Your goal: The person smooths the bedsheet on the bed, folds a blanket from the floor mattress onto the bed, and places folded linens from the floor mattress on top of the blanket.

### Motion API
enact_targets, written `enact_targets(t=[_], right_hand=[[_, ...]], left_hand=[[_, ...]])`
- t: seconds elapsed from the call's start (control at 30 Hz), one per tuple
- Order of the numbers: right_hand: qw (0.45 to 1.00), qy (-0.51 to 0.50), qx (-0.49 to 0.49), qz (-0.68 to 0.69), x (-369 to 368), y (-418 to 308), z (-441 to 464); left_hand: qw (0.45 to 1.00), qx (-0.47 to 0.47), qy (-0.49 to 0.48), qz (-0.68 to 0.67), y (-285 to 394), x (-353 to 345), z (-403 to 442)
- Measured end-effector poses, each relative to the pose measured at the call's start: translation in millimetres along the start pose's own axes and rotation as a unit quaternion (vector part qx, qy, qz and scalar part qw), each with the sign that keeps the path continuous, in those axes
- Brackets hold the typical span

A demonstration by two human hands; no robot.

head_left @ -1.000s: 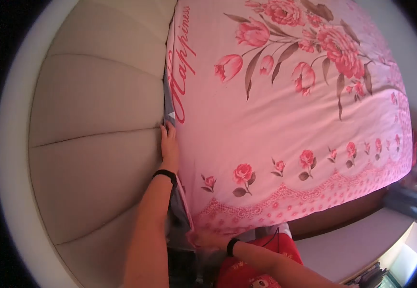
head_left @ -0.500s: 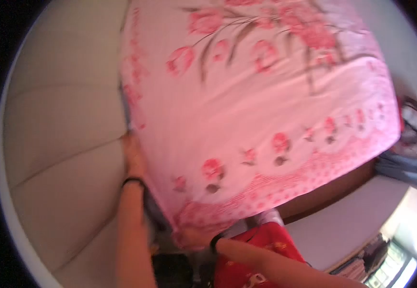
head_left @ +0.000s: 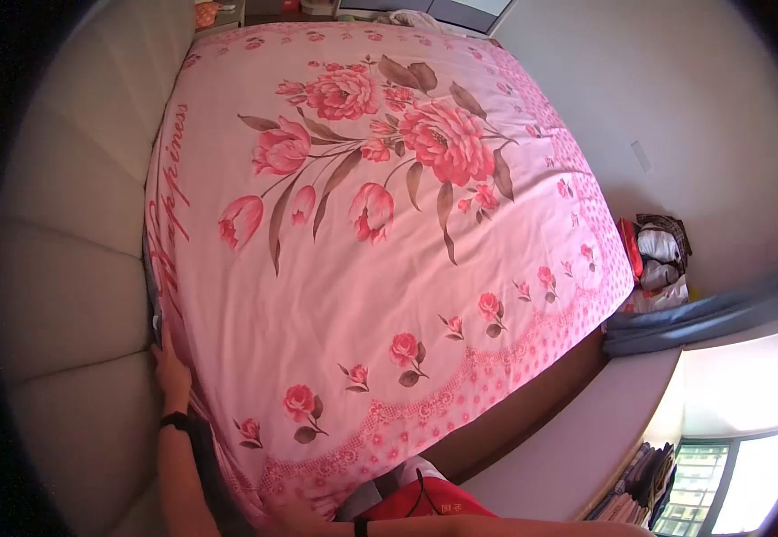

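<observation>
A pink bed sheet (head_left: 317,295) printed with red flowers and the word "Happiness" covers the bed. Its left side runs along the padded beige headboard (head_left: 67,295). My left hand (head_left: 172,371), with a black band at the wrist, is at the sheet's edge beside the headboard, its fingers closed on the fabric there and partly hidden. Low in the view, my right hand (head_left: 295,517) holds the near corner of the sheet. Its fingers are mostly hidden by the bunched cloth.
Red clothing (head_left: 425,499) of mine shows at the bottom. Bags (head_left: 662,255) stand by the far right wall, near a blue-grey curtain (head_left: 711,309). Folded clothes (head_left: 644,483) are stacked near the window (head_left: 738,474). A pale ledge (head_left: 577,421) runs along the right.
My view has tilted up, so the far end of the bed shows. The sheet, raised and blurred before, lies flatter. Both hands appear lower and further left, still at the sheet's edge and corner.
</observation>
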State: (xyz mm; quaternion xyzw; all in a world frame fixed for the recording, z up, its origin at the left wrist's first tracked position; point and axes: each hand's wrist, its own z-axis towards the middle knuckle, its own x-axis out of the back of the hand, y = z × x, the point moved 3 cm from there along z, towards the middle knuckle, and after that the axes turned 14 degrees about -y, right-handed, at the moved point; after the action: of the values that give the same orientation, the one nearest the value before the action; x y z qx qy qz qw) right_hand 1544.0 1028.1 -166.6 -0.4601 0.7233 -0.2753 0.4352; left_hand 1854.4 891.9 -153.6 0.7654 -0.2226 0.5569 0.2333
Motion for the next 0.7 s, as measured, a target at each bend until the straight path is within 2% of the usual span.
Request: enact_targets(t=[0.1, 0.17, 0.27, 0.33, 0.43, 0.5, 0.53, 0.6, 0.63, 0.67, 0.7], right_hand=[[0.998, -0.020, 0.030, -0.058, -2, 5, 1], [0.991, -0.038, 0.059, -0.111, -7, 5, -1], [0.962, -0.038, 0.124, -0.241, -12, 21, 0], [0.918, -0.003, 0.194, -0.346, -23, 50, 9], [0.871, -0.002, 0.231, -0.433, -51, 81, 13], [0.866, -0.036, 0.195, -0.459, -40, 60, 4], [0.864, -0.051, 0.174, -0.470, -26, 44, -1], [0.876, -0.104, 0.106, -0.460, -13, 25, -1], [0.877, -0.125, 0.094, -0.454, -15, 36, 3], [0.878, -0.147, 0.081, -0.448, -18, 48, 7], [0.870, -0.141, 0.103, -0.460, -20, 62, 14]], left_hand=[[0.984, -0.121, -0.021, 0.131, -2, 14, 16], [0.981, -0.026, -0.071, 0.177, -48, -19, 52], [0.930, 0.021, -0.102, 0.351, -74, -48, 78], [0.866, 0.026, -0.133, 0.481, -46, -44, 74], [0.862, -0.007, -0.083, 0.501, -47, -89, 85], [0.794, -0.040, -0.074, 0.602, -52, -77, 80], [0.722, -0.073, -0.085, 0.683, -35, -67, 70], [0.741, -0.065, -0.097, 0.661, -11, -46, 50], [0.710, -0.048, -0.171, 0.682, 12, -16, 31], [0.693, -0.040, -0.136, 0.706, 5, -20, 33], [0.688, -0.029, -0.141, 0.711, 9, -10, 32]])
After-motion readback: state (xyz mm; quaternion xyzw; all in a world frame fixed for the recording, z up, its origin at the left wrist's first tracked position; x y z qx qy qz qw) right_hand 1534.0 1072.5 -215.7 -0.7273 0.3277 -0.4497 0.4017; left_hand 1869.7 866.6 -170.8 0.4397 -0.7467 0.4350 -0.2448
